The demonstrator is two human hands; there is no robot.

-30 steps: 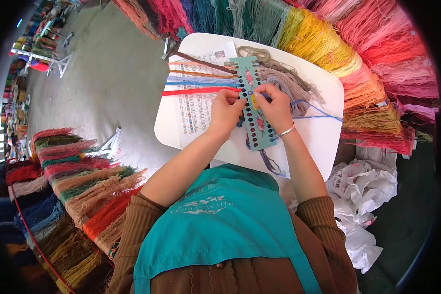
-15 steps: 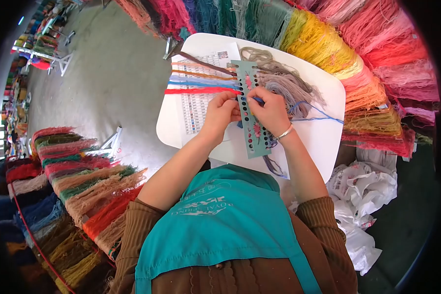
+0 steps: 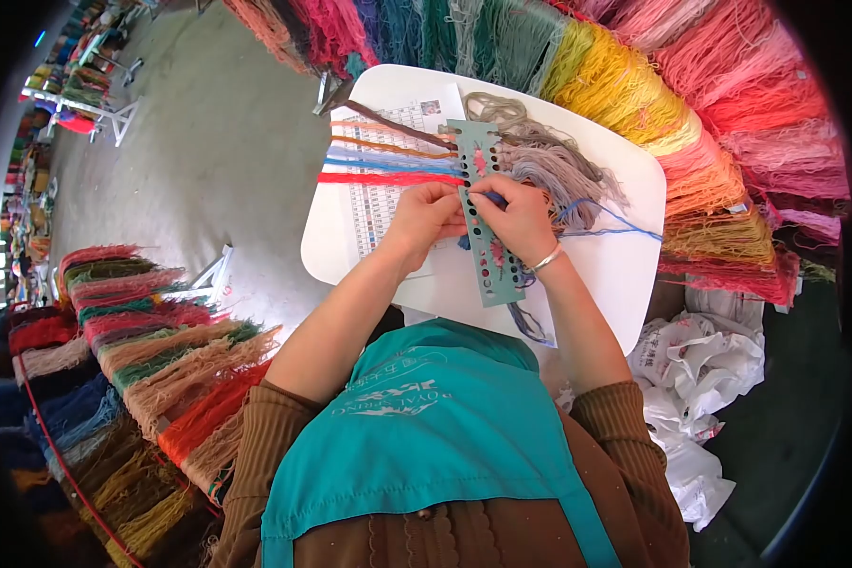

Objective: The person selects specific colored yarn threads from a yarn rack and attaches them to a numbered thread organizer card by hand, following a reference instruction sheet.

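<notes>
A green punched card [image 3: 489, 275] with dark holes and pink flower prints lies across the white table [image 3: 606, 303]. Threads run left from its holes: a red strand [image 3: 379, 178], blue ones [image 3: 388, 165] and a dark brown one [image 3: 398, 127]. At the card's left edge, my left hand [image 3: 426, 222] is closed, its fingertips pinched near the holes. My right hand [image 3: 521, 220] lies over the card's right side, thumb and finger closed on dark blue thread [image 3: 495, 199]. Grey yarn [image 3: 559, 170] spreads to the right of the card. What the left fingertips hold is too small to make out.
A printed chart [image 3: 374, 213] lies under the threads. Racks of coloured yarn stand behind and right [image 3: 625, 90] and at the lower left [image 3: 180, 369]. White plastic bags [image 3: 696, 379] sit on the floor at the right.
My right thumb and fingers have shifted slightly left over the card. My left hand has barely moved and its fingertips remain at the card's edge.
</notes>
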